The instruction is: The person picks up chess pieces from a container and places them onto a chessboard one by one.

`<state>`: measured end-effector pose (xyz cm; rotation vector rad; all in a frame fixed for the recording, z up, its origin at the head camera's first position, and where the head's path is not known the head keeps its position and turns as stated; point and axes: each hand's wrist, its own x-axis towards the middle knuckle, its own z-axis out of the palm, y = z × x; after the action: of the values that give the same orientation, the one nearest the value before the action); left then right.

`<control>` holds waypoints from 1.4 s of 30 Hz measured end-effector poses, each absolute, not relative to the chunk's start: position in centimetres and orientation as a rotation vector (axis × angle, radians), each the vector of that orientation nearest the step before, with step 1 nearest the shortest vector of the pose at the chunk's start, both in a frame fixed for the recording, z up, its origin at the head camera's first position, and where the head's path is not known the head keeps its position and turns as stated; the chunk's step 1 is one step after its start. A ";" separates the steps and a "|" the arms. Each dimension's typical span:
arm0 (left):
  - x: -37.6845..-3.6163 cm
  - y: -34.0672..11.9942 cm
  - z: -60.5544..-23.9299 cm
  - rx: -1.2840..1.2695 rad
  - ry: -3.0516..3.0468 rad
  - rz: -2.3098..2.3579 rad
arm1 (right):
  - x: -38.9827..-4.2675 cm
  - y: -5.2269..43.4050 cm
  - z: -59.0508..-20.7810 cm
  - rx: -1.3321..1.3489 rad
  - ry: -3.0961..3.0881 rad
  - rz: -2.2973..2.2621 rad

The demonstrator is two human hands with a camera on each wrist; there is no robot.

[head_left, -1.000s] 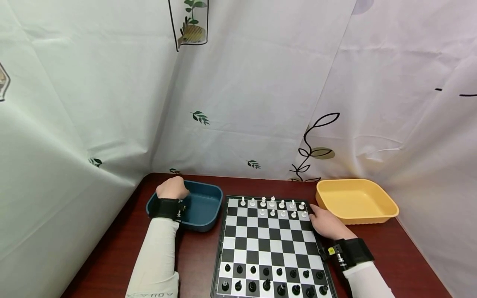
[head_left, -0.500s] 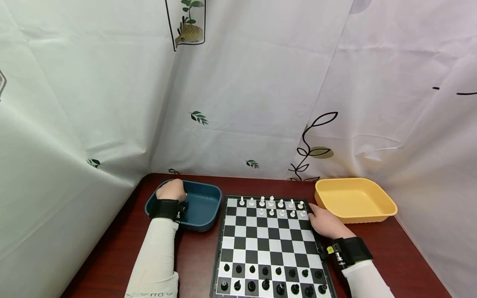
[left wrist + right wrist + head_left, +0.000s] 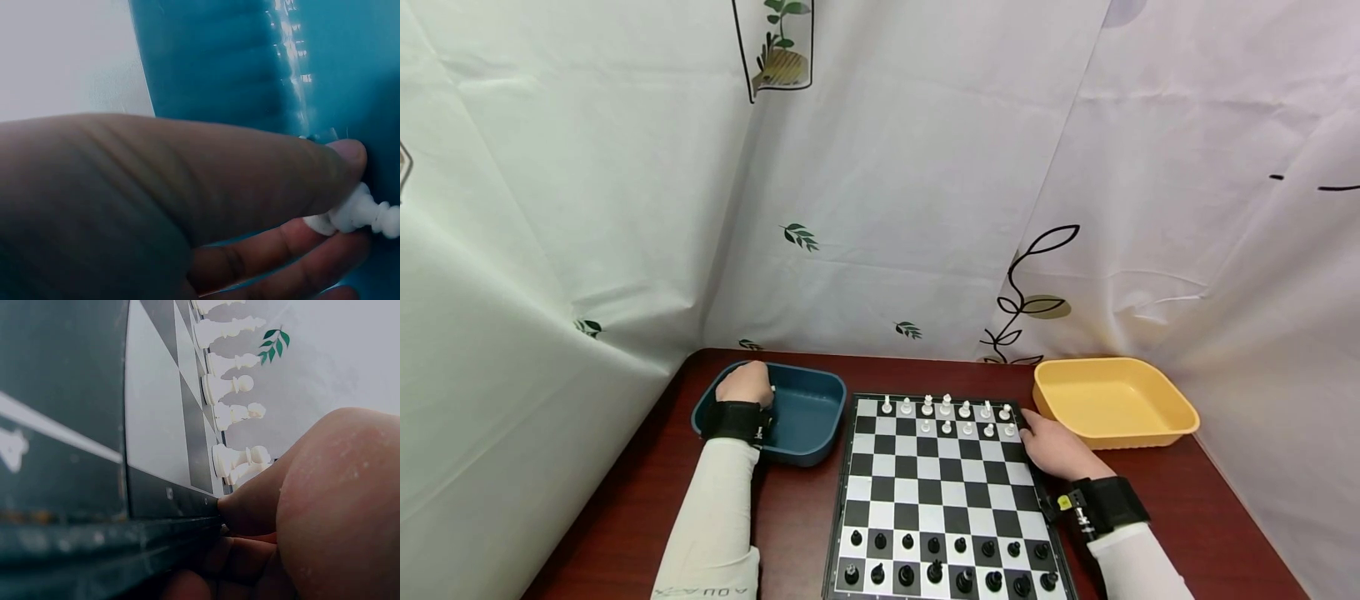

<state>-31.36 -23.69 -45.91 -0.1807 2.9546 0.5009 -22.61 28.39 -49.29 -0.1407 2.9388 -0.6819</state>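
**Left hand pinches a white piece inside the blue tray**

The left hand (image 3: 747, 385) sits in the blue tray (image 3: 808, 417), just left of the board (image 3: 943, 492), thumb and fingers closed on a white piece (image 3: 359, 212). The right hand (image 3: 1054, 450) rests curled against the board's far right edge, gripping it beside the white pieces (image 3: 947, 414). Black pieces (image 3: 947, 562) fill the board's near rows. A yellow tray (image 3: 1112, 404) stands right of the board. All lie on a dark red surface (image 3: 790, 517) backed by white curtains (image 3: 880, 167) printed with leaves.

Only the left wrist view shows the pinched piece against the tray wall; from the head the hand hides it. The right wrist view shows the thumb (image 3: 250, 509) pressed to the board's rim.
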 end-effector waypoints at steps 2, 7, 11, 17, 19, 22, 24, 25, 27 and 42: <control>-31.3 -23.7 -45.9 -0.176 2.953 0.500 | -22.6 28.3 -49.2 -0.144 2.939 -0.680; -31.3 -23.6 -45.8 -0.181 2.970 0.477 | -22.7 28.3 -49.0 -0.147 2.935 -0.686; -31.3 -23.6 -45.8 -0.186 2.986 0.443 | -22.6 28.3 -49.1 -0.145 2.933 -0.690; -31.1 -23.7 -45.6 -0.181 3.003 0.435 | -22.6 28.3 -49.1 -0.143 2.937 -0.678; -31.2 -23.8 -45.5 -0.186 3.012 0.440 | -22.6 28.3 -49.1 -0.141 2.937 -0.679; -31.2 -23.9 -45.5 -0.199 3.025 0.451 | -22.6 28.3 -49.1 -0.139 2.937 -0.676; -31.2 -23.9 -45.5 -0.199 3.032 0.463 | -22.7 28.3 -49.2 -0.140 2.936 -0.675; -31.2 -24.0 -45.4 -0.198 3.033 0.470 | -22.7 28.3 -49.2 -0.141 2.937 -0.674; -31.1 -24.0 -45.3 -0.185 3.042 0.483 | -22.7 28.3 -49.2 -0.141 2.938 -0.674; -30.6 -24.0 -44.6 -0.150 3.045 0.538 | -22.6 28.2 -49.1 -0.139 2.937 -0.691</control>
<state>-30.57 -24.03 -44.62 -0.1503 3.0448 0.5378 -22.59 28.23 -49.11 -0.1395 2.9368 -0.6909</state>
